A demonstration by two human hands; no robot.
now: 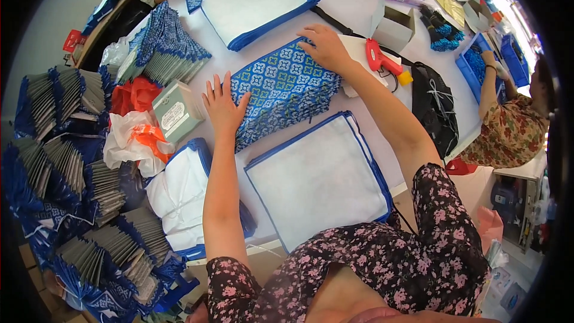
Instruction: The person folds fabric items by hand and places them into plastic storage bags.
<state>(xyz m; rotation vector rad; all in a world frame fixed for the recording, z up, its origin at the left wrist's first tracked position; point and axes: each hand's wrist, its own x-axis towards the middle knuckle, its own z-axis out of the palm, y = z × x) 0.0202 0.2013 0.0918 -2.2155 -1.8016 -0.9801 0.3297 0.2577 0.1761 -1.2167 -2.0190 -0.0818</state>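
A stack of blue cloth pieces with a white and green flower pattern (281, 87) lies on the table in front of me. At its left end, my left hand (226, 107) is open, fingers spread, over the edge of the stack. My right hand (326, 48) rests on its far right corner, fingers apart and slightly bent, holding nothing. Nearer to me lies a pile of white cloth sheets with blue edging (323, 173). A similar white, blue-edged pile (257, 6) lies beyond the patterned stack.
Left stand a printed box (177, 110), a plastic bag (139, 143), a tied white bundle (179, 197) and many fanned blue-and-grey bundles (66, 161). Right are a red glue gun (381, 58), an open carton (394, 27) and a black bag (433, 107). One co-worker reaches into a blue basket (472, 69); another sits at the far left.
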